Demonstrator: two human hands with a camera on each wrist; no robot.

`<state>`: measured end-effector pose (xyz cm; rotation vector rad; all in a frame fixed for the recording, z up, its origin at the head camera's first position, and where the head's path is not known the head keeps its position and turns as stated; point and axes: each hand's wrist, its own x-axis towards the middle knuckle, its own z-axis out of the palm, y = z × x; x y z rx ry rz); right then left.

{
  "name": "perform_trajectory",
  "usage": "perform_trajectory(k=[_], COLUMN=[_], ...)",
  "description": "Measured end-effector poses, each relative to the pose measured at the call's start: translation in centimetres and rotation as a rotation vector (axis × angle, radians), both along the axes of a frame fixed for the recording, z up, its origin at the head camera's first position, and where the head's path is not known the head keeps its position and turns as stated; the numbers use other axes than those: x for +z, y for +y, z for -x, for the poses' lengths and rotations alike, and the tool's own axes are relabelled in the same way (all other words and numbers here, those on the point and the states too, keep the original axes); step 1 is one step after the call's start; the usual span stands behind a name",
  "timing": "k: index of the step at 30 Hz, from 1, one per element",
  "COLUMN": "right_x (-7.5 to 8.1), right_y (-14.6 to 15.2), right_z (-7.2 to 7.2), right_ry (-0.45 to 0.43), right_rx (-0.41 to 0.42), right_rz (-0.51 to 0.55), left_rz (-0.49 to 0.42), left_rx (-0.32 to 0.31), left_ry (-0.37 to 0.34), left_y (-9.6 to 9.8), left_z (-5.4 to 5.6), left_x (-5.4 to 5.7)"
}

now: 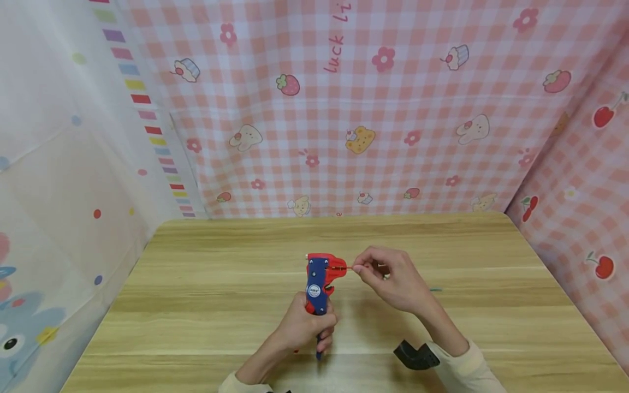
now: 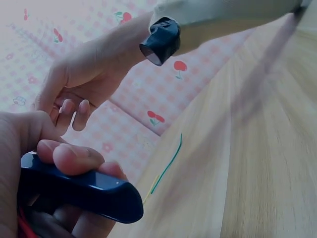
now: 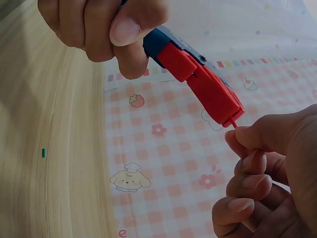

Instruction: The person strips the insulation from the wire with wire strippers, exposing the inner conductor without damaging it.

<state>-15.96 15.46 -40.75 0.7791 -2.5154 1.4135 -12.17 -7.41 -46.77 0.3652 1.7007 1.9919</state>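
Note:
My left hand (image 1: pixel 306 323) grips the handle of a blue and red wire stripper (image 1: pixel 316 281), held upright above the table with its red jaws facing right. In the left wrist view, the fingers wrap round the blue handle (image 2: pixel 84 191). My right hand (image 1: pixel 395 278) pinches a thin red wire (image 3: pixel 233 122) between thumb and forefinger, close beside the stripper's nose. The wire runs from the fingertips into the mouth of the red jaws. Most of the wire's held end is hidden by the right hand.
A green wire (image 2: pixel 172 165) and a yellow wire (image 2: pixel 150 190) lie on the wooden table (image 1: pixel 196 305). A short green piece (image 3: pixel 43 153) also lies on the wood. Pink checked cloth (image 1: pixel 334 109) hangs behind the table. A black wrist mount (image 1: pixel 416 356) sits by the right sleeve.

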Motion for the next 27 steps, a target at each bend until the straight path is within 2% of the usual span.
perform_trajectory(k=[5, 11, 27], right_x=[0.0, 0.0, -0.36], right_y=[-0.03, -0.06, 0.43], right_z=[-0.02, -0.01, 0.38], right_ry=[-0.007, -0.024, 0.015], right_rx=[-0.004, -0.023, 0.004], right_rz=[-0.002, -0.007, 0.021], left_rz=[0.006, -0.021, -0.008], left_rx=[0.006, -0.029, -0.079], left_ry=[-0.007, -0.003, -0.011], left_y=[-0.02, -0.16, -0.1], left_z=[0.06, 0.28, 0.4], left_x=[0.09, 0.07, 0.1])
